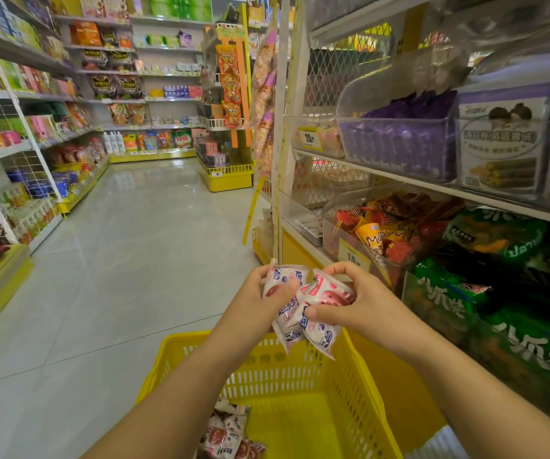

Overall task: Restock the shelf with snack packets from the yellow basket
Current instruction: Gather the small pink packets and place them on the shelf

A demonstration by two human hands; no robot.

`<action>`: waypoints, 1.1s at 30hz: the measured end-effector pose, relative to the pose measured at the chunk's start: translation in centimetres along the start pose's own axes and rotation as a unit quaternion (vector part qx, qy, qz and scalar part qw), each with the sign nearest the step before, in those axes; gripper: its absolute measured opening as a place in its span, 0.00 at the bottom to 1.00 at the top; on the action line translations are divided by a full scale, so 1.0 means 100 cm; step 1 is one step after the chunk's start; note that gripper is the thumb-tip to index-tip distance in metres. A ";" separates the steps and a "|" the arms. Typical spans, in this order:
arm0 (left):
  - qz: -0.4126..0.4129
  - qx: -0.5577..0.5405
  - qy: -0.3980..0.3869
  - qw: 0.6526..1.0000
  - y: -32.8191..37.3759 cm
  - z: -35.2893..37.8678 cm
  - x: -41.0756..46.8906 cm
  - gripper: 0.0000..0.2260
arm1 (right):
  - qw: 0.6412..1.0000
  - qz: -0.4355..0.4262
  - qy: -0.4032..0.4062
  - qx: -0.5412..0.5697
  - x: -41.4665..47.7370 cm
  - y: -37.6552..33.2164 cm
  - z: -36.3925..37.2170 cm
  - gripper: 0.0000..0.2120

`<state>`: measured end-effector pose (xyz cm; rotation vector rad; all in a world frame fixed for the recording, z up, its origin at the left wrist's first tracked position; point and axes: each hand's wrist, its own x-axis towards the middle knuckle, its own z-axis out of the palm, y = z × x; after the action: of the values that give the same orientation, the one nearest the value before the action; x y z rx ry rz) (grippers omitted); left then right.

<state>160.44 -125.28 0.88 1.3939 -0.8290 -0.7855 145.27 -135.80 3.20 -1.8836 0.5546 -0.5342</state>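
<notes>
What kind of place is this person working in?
Probably a small grocery or snack shop. Shelves of packaged food line a tiled aisle, a yellow price tag hangs on a shelf edge, and the left hand and right hand hold snack packets above a yellow basket.

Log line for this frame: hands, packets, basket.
phase: packets held above basket | left hand: grips white-and-pink snack packets | right hand: grips same bunch | yellow plastic basket: spare packets inside
</notes>
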 end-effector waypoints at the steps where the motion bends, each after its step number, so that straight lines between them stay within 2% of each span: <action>1: -0.026 -0.044 0.011 0.999 0.001 0.001 0.001 0.17 | 1.000 0.000 -0.004 0.003 0.000 0.000 -0.001 0.30; 2: -0.048 -0.089 0.024 0.995 0.001 0.003 0.002 0.15 | 1.000 0.002 -0.011 0.014 0.000 0.000 -0.002 0.31; 5: -0.063 -0.176 0.065 0.980 0.002 0.008 0.003 0.13 | 0.996 0.015 -0.025 0.083 0.001 0.001 -0.001 0.22; 9: -0.041 -0.214 0.086 0.972 0.006 0.015 0.003 0.14 | 0.982 0.035 0.033 0.183 0.003 0.006 0.010 0.17; 12: -0.012 -0.264 0.047 0.963 0.013 0.022 -0.001 0.25 | 0.965 -0.002 0.087 0.248 0.003 0.004 0.023 0.17; 14: 0.037 -0.235 0.035 0.971 0.014 0.030 -0.005 0.36 | 0.945 -0.025 0.149 0.289 0.003 0.001 0.032 0.21; 16: 0.089 -0.193 0.054 0.976 0.016 0.041 -0.007 0.42 | 0.936 -0.036 0.205 0.284 0.001 -0.004 0.039 0.25; 17: 0.113 -0.165 0.065 0.978 0.017 0.046 -0.008 0.43 | 0.935 -0.038 0.226 0.271 0.000 -0.006 0.043 0.23; 19: 0.161 -0.124 0.074 0.976 0.017 0.057 -0.011 0.42 | 0.931 -0.032 0.245 0.268 -0.006 -0.012 0.047 0.15; 21: 0.203 -0.097 0.078 0.971 0.019 0.067 -0.015 0.36 | 0.924 -0.032 0.245 0.293 -0.013 -0.020 0.045 0.11; 25: 0.224 -0.085 0.064 0.969 0.038 0.080 -0.025 0.27 | 0.925 -0.054 0.217 0.306 -0.036 -0.043 0.011 0.18; 27: 0.223 -0.082 0.027 0.971 0.056 0.084 -0.029 0.29 | 0.943 -0.069 0.161 0.282 -0.055 -0.064 -0.021 0.22; 30: 0.220 -0.091 -0.074 0.969 0.091 0.094 -0.037 0.33 | 0.988 -0.091 0.100 0.080 -0.090 -0.105 -0.070 0.26; 33: 0.192 -0.201 -0.183 0.943 0.128 0.121 -0.048 0.35 | 0.986 -0.108 0.103 -0.072 -0.124 -0.147 -0.099 0.26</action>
<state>147.45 -126.85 13.59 0.7008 -1.1148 -0.8593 131.46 -130.48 18.97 -2.0531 0.5381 -0.8579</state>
